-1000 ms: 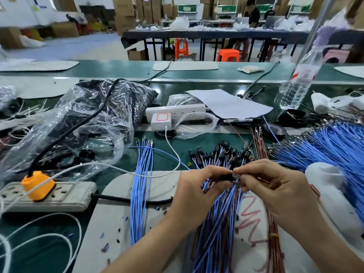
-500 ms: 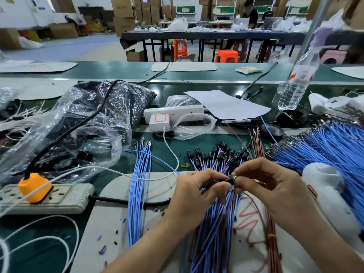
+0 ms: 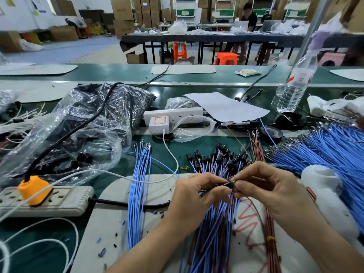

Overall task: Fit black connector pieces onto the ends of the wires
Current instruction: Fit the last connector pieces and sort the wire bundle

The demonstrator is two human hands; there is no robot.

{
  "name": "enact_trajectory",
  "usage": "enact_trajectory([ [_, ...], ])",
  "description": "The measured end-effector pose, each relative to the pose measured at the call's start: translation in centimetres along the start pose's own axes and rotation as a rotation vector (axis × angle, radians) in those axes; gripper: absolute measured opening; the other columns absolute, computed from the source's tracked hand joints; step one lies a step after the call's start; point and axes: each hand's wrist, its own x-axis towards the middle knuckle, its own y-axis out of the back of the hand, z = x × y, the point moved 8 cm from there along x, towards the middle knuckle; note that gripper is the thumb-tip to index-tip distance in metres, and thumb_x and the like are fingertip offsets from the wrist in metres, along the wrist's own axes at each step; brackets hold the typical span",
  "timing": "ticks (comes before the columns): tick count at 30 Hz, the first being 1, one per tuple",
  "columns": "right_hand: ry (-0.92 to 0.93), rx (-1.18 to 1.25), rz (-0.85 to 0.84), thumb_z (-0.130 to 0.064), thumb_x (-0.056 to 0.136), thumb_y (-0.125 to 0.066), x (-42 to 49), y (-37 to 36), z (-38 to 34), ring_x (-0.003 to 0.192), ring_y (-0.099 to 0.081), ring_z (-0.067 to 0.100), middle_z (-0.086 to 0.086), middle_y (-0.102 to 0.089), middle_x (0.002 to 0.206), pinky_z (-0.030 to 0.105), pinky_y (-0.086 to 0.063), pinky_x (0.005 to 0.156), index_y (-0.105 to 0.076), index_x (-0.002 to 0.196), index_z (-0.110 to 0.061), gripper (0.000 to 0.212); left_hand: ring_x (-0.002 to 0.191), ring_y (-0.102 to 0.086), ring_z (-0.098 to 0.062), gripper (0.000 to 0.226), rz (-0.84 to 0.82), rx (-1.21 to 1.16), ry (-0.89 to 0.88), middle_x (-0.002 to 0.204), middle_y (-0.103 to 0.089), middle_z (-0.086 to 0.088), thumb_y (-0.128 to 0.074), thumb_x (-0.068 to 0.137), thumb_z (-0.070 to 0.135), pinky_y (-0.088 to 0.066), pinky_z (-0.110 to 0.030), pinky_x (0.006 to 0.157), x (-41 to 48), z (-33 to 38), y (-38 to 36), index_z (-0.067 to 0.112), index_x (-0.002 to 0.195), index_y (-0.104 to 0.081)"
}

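Note:
My left hand [image 3: 194, 196] and my right hand [image 3: 269, 188] meet over the white mat, fingertips together. Between them sits a small black connector [image 3: 229, 183], pinched by my left fingers, while my right fingers pinch a thin wire at its end. Under the hands lies a bundle of blue and brown wires with black connectors fitted [image 3: 218, 160], fanned out toward the far side. A loose bundle of blue wires [image 3: 138, 186] lies to the left. Brown wires [image 3: 256, 146] run along the right.
A large pile of blue wires [image 3: 331, 150] fills the right side beside a white tool [image 3: 327, 194]. A plastic bag of black parts [image 3: 82, 125] sits left. Nearby are a grey power strip with an orange plug [image 3: 33, 189], a white strip [image 3: 173, 115], a water bottle [image 3: 295, 83].
Both hands have stayed together over the wire bundle, drifting slightly nearer to me. The fingers have worked the connector and wire end closer together.

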Motion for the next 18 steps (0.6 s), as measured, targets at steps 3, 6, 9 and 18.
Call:
enact_trajectory([
  [3, -0.045, 0.049, -0.013, -0.005, 0.062, -0.071, 0.1, 0.2, 0.6, 0.064, -0.071, 0.024, 0.018, -0.071, 0.073, 0.02, -0.056, 0.06, -0.07, 0.072, -0.001, 0.011, 0.058, -0.064, -0.01, 0.022, -0.047, -0.056, 0.025, 0.064, -0.07, 0.005, -0.07, 0.081, 0.002, -0.05, -0.018, 0.057, 0.0, -0.3, -0.3, 0.024, 0.08, -0.067],
  [6, -0.06, 0.054, -0.051, -0.005, 0.063, -0.072, 0.1, 0.0, 0.9, 0.068, -0.071, 0.027, 0.019, -0.07, 0.074, 0.023, -0.058, 0.062, -0.07, 0.069, -0.002, 0.007, 0.055, -0.061, 0.001, 0.026, -0.072, -0.083, 0.028, 0.061, -0.069, 0.011, -0.069, 0.08, -0.001, -0.048, -0.008, 0.068, -0.1, -0.3, -0.6, 0.025, 0.079, -0.066],
  [9, -0.081, 0.078, -0.072, -0.003, 0.062, -0.072, 0.2, -0.3, 1.3, 0.069, -0.07, 0.026, 0.016, -0.07, 0.075, 0.023, -0.057, 0.062, -0.07, 0.066, -0.002, 0.005, 0.048, -0.057, 0.002, 0.024, -0.076, -0.065, 0.024, 0.06, -0.068, 0.013, -0.072, 0.078, 0.002, -0.041, -0.005, 0.087, -0.2, -0.4, -0.9, 0.026, 0.077, -0.064],
  [18, -0.132, 0.161, -0.104, -0.006, 0.065, -0.072, 0.6, -0.9, 2.9, 0.07, -0.069, 0.018, 0.008, -0.07, 0.075, 0.021, -0.056, 0.063, -0.071, 0.067, -0.007, 0.003, 0.043, -0.056, 0.0, 0.021, -0.103, -0.103, 0.091, 0.059, -0.068, 0.006, -0.067, 0.081, -0.003, -0.046, -0.004, 0.076, -0.1, -1.5, -0.9, 0.016, 0.076, -0.062],
])
